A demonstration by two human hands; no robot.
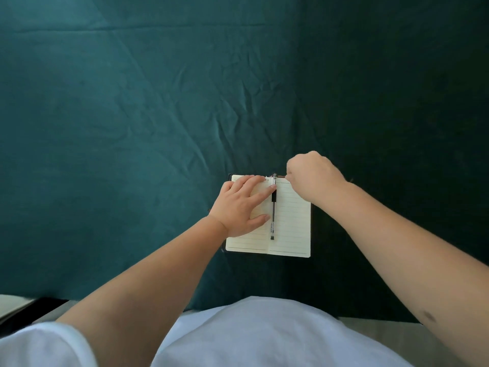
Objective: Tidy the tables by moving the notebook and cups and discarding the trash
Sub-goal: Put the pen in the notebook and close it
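Apparently readying the open notebook (pixel 288 229) for moving, the left hand (pixel 239 205) lies flat and spread on its left page beside the pen (pixel 272 215), while the right hand (pixel 315 176) pinches something unclear at its far edge on the green-draped worktop (pixel 132 128), so closing it seems next.

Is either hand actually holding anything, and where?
Left hand presses flat on the notebook; right hand pinches at its top edge, contents unclear.
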